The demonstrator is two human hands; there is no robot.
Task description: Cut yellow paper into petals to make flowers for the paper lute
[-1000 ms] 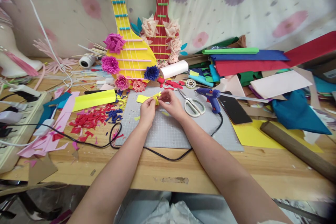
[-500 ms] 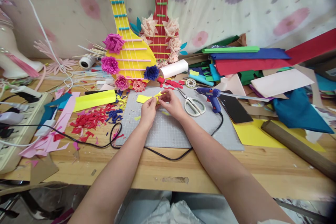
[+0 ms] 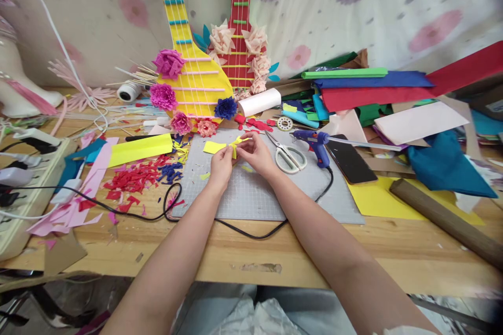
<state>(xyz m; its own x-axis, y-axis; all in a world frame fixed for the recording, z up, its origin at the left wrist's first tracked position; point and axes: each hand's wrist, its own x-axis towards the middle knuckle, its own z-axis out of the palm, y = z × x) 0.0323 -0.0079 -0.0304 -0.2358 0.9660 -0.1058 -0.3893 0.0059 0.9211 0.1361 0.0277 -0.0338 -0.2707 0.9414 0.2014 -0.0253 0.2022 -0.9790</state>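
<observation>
Paper strip (image 3: 234, 145), yellow and folded, is pinched between left hand (image 3: 220, 164) and right hand (image 3: 256, 153), both clamped on it, above the grey gridded cutting mat (image 3: 251, 199) near its twelve o'clock edge. White-handled scissors (image 3: 290, 157) lie at its three o'clock, with a blue glue gun (image 3: 315, 143) just beyond.

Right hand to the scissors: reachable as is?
Probably yes. The scissors lie on the grey mat just beside the right hand, nothing between them; but it pinches the yellow paper piece with the left hand.
</observation>
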